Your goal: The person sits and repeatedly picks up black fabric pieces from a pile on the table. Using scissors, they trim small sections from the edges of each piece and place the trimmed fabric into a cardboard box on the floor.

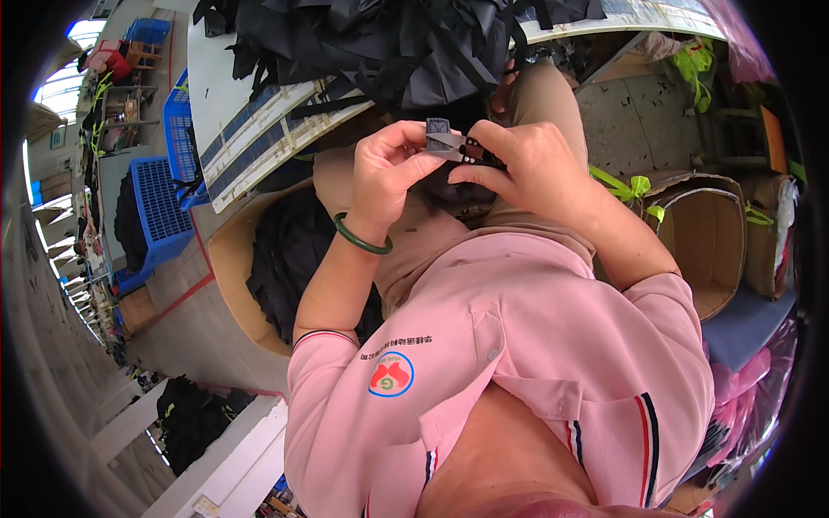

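My left hand (pixel 384 168) pinches a small dark piece of stitched strap (pixel 438 126) between thumb and fingers, just above my lap. In my right hand (pixel 531 164) is a pair of thread snips (pixel 449 147), its pointed blades reaching left against the strap piece, close to my left fingertips. Whether the blades are cutting a thread is too small to see. Beyond both hands, a large heap of black fabric pieces with straps (pixel 371 47) covers much of the table (pixel 220 73) and hangs over its near edge.
Left of my legs stands a cardboard box (pixel 231 259) with black fabric inside. An open cardboard box (pixel 734 233) is at the right, with a yellow-green ribbon (pixel 637 186) tied near it. Blue plastic crates (pixel 164 207) stand on the floor farther left.
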The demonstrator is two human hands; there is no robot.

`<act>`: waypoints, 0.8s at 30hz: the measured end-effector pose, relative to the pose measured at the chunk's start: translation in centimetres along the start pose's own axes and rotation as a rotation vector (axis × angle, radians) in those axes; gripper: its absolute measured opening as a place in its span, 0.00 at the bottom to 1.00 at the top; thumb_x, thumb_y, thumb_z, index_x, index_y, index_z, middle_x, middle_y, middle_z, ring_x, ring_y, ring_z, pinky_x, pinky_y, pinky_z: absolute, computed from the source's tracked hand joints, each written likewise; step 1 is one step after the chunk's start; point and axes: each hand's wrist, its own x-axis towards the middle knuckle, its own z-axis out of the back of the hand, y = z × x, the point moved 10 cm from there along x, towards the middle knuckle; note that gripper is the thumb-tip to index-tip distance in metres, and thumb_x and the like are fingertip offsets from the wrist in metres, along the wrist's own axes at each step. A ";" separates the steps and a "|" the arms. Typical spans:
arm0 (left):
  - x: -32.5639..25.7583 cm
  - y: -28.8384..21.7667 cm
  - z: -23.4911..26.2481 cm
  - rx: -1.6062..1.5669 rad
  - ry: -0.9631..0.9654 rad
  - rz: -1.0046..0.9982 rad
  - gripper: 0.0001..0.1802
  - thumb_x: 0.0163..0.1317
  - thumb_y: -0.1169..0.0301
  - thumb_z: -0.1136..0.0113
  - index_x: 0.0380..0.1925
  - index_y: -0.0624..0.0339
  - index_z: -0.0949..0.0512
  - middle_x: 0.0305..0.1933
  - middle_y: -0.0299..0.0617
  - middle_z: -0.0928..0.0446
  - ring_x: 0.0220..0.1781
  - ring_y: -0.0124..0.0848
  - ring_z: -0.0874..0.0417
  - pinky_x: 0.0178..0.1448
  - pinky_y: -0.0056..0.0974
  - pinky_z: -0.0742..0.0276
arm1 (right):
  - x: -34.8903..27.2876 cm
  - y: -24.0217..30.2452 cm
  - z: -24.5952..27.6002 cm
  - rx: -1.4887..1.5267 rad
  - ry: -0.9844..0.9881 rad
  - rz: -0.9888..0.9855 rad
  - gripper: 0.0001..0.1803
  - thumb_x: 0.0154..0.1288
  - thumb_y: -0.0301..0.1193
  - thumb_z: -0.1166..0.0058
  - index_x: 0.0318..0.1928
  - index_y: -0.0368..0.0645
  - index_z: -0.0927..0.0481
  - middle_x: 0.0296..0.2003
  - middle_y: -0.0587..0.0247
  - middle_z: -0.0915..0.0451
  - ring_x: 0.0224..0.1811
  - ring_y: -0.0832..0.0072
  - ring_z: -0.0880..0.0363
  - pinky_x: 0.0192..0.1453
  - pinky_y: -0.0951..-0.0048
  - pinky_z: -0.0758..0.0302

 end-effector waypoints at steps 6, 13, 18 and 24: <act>0.0 0.2 0.1 -0.002 0.022 -0.020 0.10 0.55 0.83 0.39 0.38 0.67 0.20 0.37 0.37 0.20 0.39 0.22 0.22 0.47 0.28 0.26 | -0.1 -1.5 -0.3 0.188 0.108 -0.126 0.23 0.54 0.47 0.36 0.26 0.39 0.27 0.17 0.57 0.25 0.20 0.57 0.24 0.25 0.62 0.30; 0.0 0.8 0.3 -0.035 0.031 0.000 0.10 0.54 0.84 0.38 0.38 0.67 0.20 0.37 0.37 0.20 0.38 0.21 0.22 0.46 0.27 0.27 | -0.1 -1.8 -0.7 0.233 0.147 -0.133 0.23 0.55 0.48 0.37 0.27 0.39 0.26 0.17 0.55 0.25 0.21 0.56 0.25 0.26 0.61 0.31; 0.0 0.3 -0.4 -0.047 0.052 -0.005 0.11 0.55 0.85 0.39 0.39 0.68 0.21 0.39 0.40 0.19 0.42 0.24 0.20 0.50 0.30 0.25 | 0.2 -1.1 -0.1 0.141 0.113 -0.080 0.23 0.56 0.49 0.39 0.29 0.40 0.26 0.17 0.56 0.24 0.22 0.56 0.23 0.27 0.60 0.30; 0.0 -0.2 -0.7 0.033 0.046 -0.002 0.09 0.55 0.85 0.39 0.38 0.70 0.21 0.41 0.43 0.19 0.43 0.27 0.20 0.53 0.32 0.24 | 0.0 -0.7 0.1 0.035 0.087 -0.019 0.22 0.57 0.48 0.40 0.29 0.40 0.26 0.17 0.56 0.24 0.22 0.56 0.23 0.27 0.60 0.29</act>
